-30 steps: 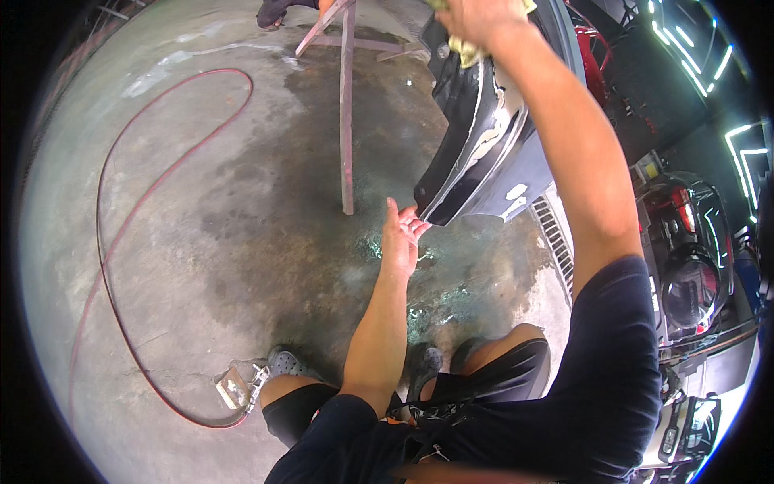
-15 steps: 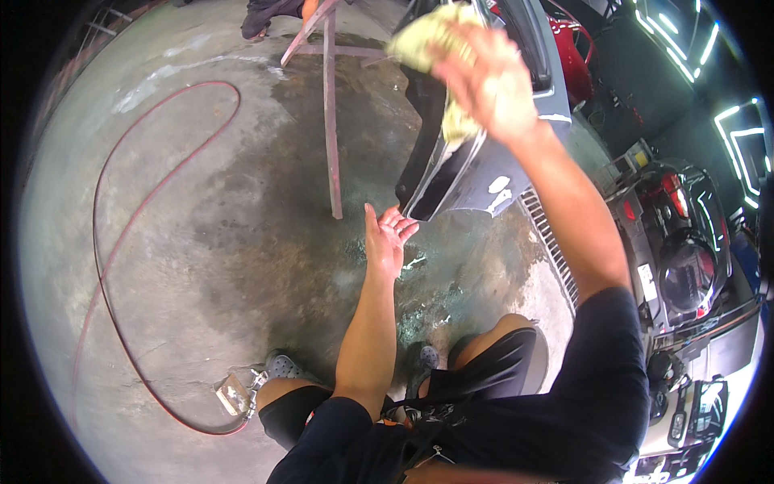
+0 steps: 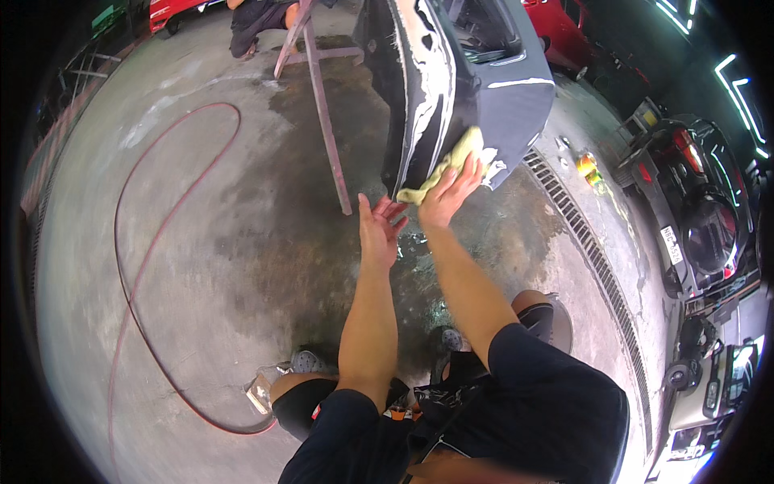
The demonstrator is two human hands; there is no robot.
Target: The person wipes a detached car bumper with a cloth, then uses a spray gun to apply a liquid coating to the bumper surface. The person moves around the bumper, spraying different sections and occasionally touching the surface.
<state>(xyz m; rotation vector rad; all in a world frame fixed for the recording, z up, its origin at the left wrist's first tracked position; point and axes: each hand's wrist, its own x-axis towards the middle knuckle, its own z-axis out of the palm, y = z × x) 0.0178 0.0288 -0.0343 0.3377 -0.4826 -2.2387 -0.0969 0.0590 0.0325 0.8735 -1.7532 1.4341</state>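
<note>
A grey car body panel [image 3: 516, 101], shaped like a bumper, reaches toward me from the top of the view. Its left edge strip is black with whitish worn patches, and pale patches also mark its grey face. My right hand [image 3: 453, 192] presses a crumpled yellow cloth [image 3: 461, 156] against the panel's near lower end. At the panel's lower corner is my left hand [image 3: 379, 230], palm up, thumb and fingers apart, with the fingertips at the edge. Whether those fingertips bear any weight cannot be made out.
A reddish metal stand [image 3: 326, 129] has a leg left of the panel. A red hose [image 3: 129, 298] loops over the concrete floor at left. A drain grate [image 3: 592, 258] runs along the right, near a parked dark car [image 3: 693, 202]. Another person [image 3: 258, 24] crouches at the far left.
My right hand has come down and nearer with the yellow cloth, from the panel's upper part to its lower end. My left hand stays by the corner. The view has shifted slightly.
</note>
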